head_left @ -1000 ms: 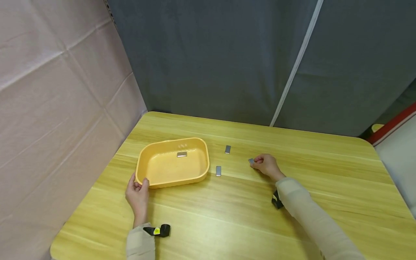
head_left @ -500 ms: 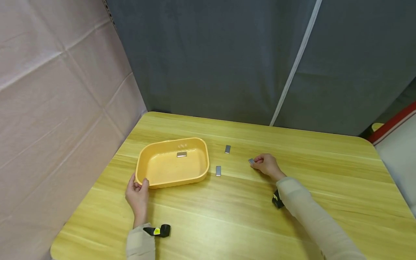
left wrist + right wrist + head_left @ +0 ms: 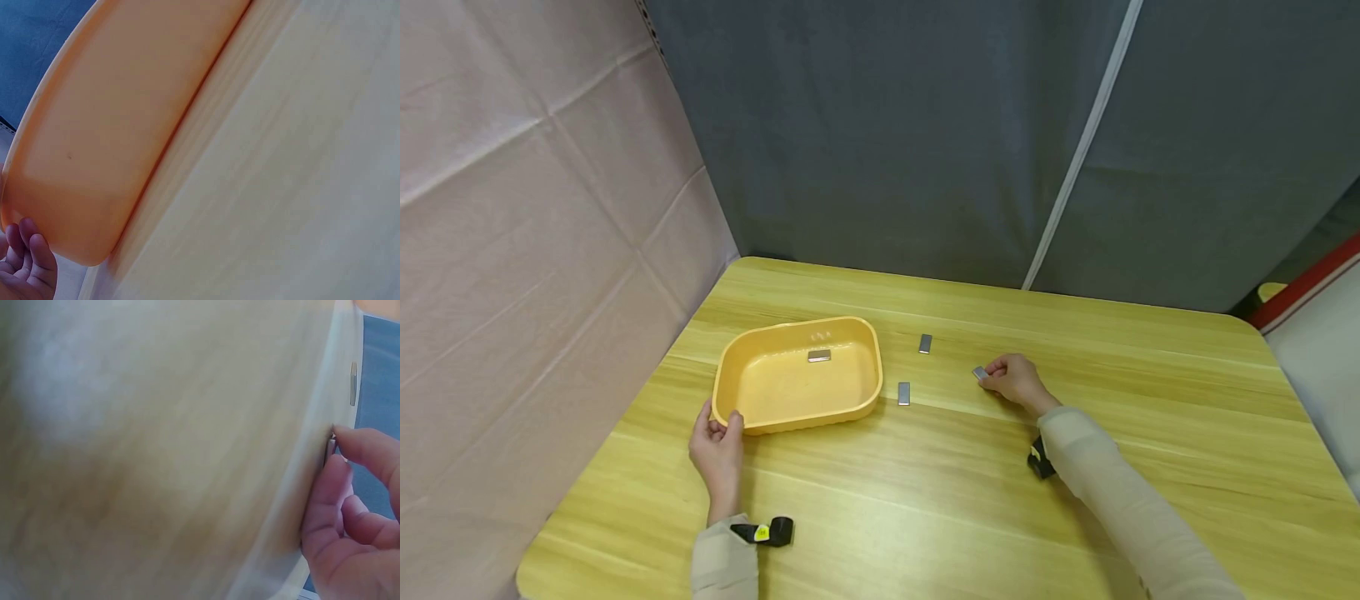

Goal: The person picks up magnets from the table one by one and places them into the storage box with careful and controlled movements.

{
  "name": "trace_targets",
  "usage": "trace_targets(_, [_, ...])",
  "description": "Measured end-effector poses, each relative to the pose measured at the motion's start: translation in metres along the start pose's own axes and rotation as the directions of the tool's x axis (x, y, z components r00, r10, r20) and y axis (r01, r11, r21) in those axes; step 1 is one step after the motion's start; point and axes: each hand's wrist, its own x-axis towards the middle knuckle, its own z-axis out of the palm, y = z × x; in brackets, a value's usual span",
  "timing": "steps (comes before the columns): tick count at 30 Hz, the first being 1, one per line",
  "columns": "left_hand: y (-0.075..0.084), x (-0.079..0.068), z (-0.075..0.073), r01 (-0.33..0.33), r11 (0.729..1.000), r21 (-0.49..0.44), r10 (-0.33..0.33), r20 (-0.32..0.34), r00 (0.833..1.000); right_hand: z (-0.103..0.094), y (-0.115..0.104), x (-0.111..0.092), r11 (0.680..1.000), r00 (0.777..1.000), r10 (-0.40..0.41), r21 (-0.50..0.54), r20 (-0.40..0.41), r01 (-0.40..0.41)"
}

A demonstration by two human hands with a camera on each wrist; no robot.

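Note:
A yellow rounded plastic tub [image 3: 797, 421] stands on the wooden table, with a small shiny grey block [image 3: 819, 356] lying inside near its far wall. My left hand [image 3: 718, 458] grips its near left corner, thumb at the rim; the left wrist view shows the fingers against the tub's outer side [image 3: 119, 125]. To the right, my right hand [image 3: 1017, 383] pinches another flat grey rectangular block [image 3: 980, 373] between thumb and fingertip, low over the tabletop. The right wrist view shows only that block's narrow edge [image 3: 330, 450]. Two similar grey blocks, one farther [image 3: 926, 344] and one nearer [image 3: 904, 394], lie between tub and right hand.
The table [image 3: 925, 517] ends at the back against a dark grey curtain [image 3: 887, 150]. A pale cloth wall [image 3: 535, 250] borders the left side. At the far right is a red-edged white panel [image 3: 1315, 333]. Both wrists carry black camera straps.

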Motion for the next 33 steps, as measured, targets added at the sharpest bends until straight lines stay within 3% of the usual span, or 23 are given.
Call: trace_targets(33, [0.0025,-0.0013,-0.0018,-0.010,1.000,0.004,0.010,0.009,1.000,-0.0014,0.0003,0.0016,1.000,1.000,0.018,0.001,0.024,-0.018])
